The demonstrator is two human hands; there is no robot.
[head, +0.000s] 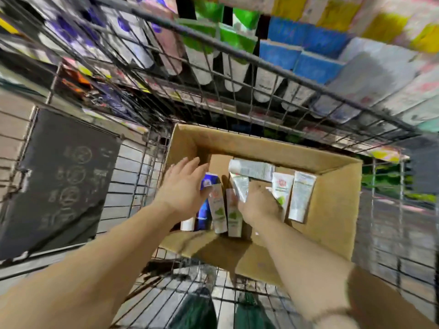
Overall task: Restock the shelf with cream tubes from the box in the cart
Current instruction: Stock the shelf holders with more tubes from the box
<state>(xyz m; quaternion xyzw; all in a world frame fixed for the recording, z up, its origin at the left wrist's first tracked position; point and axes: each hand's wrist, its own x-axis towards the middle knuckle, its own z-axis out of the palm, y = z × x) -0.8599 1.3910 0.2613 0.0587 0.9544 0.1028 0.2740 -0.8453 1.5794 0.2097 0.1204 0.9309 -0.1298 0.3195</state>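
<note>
An open cardboard box [332, 205] sits in a wire cart [133, 176]. Several cream tubes lie inside it, among them a white-and-green tube [218, 210] and a blue tube [206, 205]. My left hand [184, 186] hovers over the box's left part with its fingers straight, right above the blue tube. My right hand [260, 204] is down in the box, its fingers curled round a silvery tube [241, 186]. Two more white tubes [300, 198] lie to the right of that hand. Beyond the cart stands the shelf [237, 58] with rows of tubes.
The cart's wire rim [213, 43] crosses the view between the box and the shelf. A dark panel with printed symbols [64, 181] forms the cart's left part. The box's near flap [213, 248] is folded outward towards me. The picture is motion-blurred.
</note>
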